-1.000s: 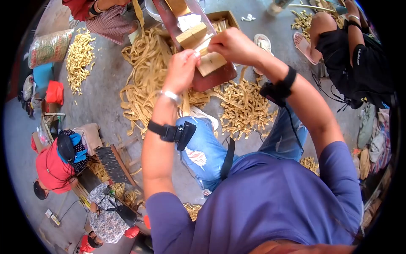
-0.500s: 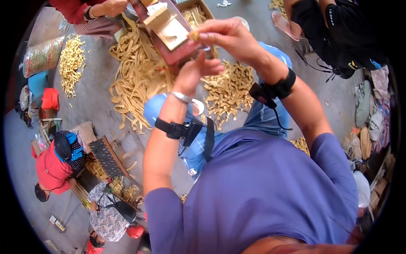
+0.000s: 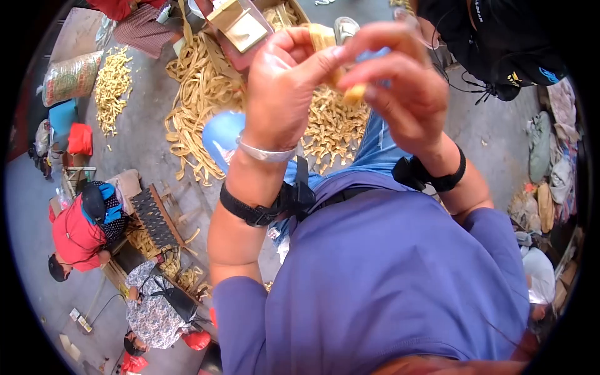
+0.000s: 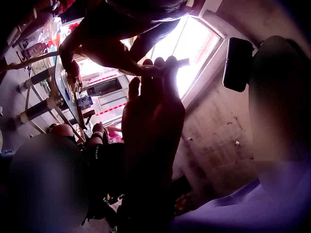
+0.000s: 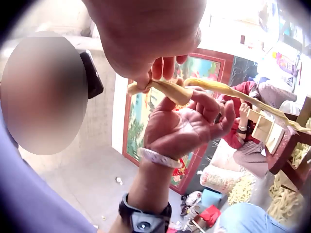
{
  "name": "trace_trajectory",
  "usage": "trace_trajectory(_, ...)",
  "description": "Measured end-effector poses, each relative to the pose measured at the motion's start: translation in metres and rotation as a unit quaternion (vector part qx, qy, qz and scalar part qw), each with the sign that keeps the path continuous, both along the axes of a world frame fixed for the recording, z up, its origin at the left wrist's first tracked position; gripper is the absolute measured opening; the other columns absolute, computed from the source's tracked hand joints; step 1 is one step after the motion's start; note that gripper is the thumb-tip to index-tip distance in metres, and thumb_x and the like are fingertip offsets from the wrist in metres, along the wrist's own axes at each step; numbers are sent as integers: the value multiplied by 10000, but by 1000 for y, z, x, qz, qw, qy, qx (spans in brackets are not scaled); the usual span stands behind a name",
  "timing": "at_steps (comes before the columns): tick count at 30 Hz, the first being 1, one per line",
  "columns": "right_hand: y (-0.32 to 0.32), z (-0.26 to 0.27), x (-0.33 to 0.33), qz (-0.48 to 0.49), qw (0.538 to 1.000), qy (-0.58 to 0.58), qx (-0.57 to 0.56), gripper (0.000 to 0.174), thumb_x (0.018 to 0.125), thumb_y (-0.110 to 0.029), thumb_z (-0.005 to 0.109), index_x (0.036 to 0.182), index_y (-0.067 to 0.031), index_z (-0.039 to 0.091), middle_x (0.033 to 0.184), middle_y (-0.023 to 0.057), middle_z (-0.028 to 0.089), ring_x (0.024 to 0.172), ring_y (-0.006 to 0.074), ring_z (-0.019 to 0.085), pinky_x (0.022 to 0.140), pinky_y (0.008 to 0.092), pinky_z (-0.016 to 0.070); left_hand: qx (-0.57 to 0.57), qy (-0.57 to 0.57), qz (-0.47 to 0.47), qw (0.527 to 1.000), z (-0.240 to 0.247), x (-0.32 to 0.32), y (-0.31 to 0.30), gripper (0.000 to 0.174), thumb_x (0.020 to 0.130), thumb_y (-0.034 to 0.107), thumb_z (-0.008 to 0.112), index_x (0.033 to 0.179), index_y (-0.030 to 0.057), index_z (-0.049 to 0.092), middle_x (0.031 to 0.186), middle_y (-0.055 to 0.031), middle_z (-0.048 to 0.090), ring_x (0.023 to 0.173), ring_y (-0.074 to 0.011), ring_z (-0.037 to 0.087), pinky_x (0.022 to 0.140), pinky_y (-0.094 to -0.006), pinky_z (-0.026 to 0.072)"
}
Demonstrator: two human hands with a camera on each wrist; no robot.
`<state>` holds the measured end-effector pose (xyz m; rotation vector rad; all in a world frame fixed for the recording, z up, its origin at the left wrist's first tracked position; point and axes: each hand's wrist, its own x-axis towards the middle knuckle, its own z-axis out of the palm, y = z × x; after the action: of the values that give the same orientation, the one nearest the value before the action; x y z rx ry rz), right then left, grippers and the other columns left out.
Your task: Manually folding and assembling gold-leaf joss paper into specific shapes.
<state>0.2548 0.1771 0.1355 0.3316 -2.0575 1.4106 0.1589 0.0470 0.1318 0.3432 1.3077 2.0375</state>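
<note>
A soft, flat yellow strip runs between my two hands, raised in front of my chest. My left hand, with a pale bangle at its wrist, pinches the strip between thumb and fingers. Fingertips of my right hand, blurred in the head view, pinch its yellow end. In the right wrist view the strip passes over the left fingers and trails toward the dark red bench. The left wrist view shows both hands as dark shapes against a bright window.
A wooden block stands on the bench. Long yellow strips lie heaped on the floor beside a pile of short knotted pieces. Another pile lies further left. Other people sit around, one in a red top.
Both hands have come back from the bench toward my body and closer to the camera. The left hand, spread half a second ago, now pinches the strip.
</note>
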Motion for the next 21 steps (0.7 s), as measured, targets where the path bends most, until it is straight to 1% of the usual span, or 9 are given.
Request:
trace_trajectory(1,1,0,-2,-37,999,30,-18,95,889,-92,595,932,-11,618,1008,100,612,894,187,607,778,288,474,-27,43,1,999,3,3,-1,199,814,89,709,913,0,561,791,-52,632,666,-96,600,612,-200,494)
trace_trajectory(4,-6,-21,-17,5,968,-12,-249,172,967,-159,501,1006,3,545,1053,62,604,975,95,551,830,261,444,-125,241,22,962,1,11,-8,106,771,51,684,829,50,595,744,-37,626,643,-106,605,616,-235,491)
trace_trajectory(6,-6,-52,-21,70,912,-94,-392,174,970,-186,502,1008,-24,551,1021,36,622,957,78,553,825,239,432,-224,432,49,872,7,14,-16,72,746,44,662,783,74,607,713,-36,608,629,-134,601,621,-283,475)
trace_trajectory(7,-11,-58,-21,83,877,-96,-463,167,947,-181,552,1005,-30,592,934,20,653,832,62,580,730,205,452,-252,554,61,791,7,11,-22,80,724,7,677,794,32,648,777,-36,638,652,-100,592,577,-251,473)
trace_trajectory(11,-21,-59,-13,-29,878,-205,-431,186,873,-145,662,979,8,663,756,30,658,611,46,573,516,177,439,-286,637,70,712,-3,20,-33,108,695,138,700,740,90,615,770,-44,571,771,-220,551,779,-385,362)
trace_trajectory(16,-15,-62,-2,-14,938,-274,-210,182,869,-169,665,879,12,684,725,24,650,627,55,563,534,205,439,-277,719,72,633,-12,23,-35,79,719,118,675,741,80,610,804,-40,574,850,-225,540,884,-425,363)
trace_trajectory(17,-13,-65,-1,-9,951,-268,-152,200,873,-181,660,855,16,684,712,19,645,624,66,559,542,220,440,-277,727,47,627,-14,23,-36,117,720,91,688,820,96,628,912,-33,626,894,-223,568,890,-417,372)
trace_trajectory(18,-10,-66,2,-4,961,-262,-94,220,876,-193,656,830,21,684,699,15,640,622,77,556,550,236,441,-295,710,27,639,-14,26,-37,108,728,91,683,820,95,628,889,-35,629,872,-225,576,900,-422,368)
trace_trajectory(21,-4,-64,10,98,939,-280,-174,179,859,-141,638,882,36,654,779,23,607,741,92,560,643,243,442,-308,664,0,682,-11,29,-41,72,772,81,658,836,80,624,768,-52,631,749,-248,601,892,-412,402)
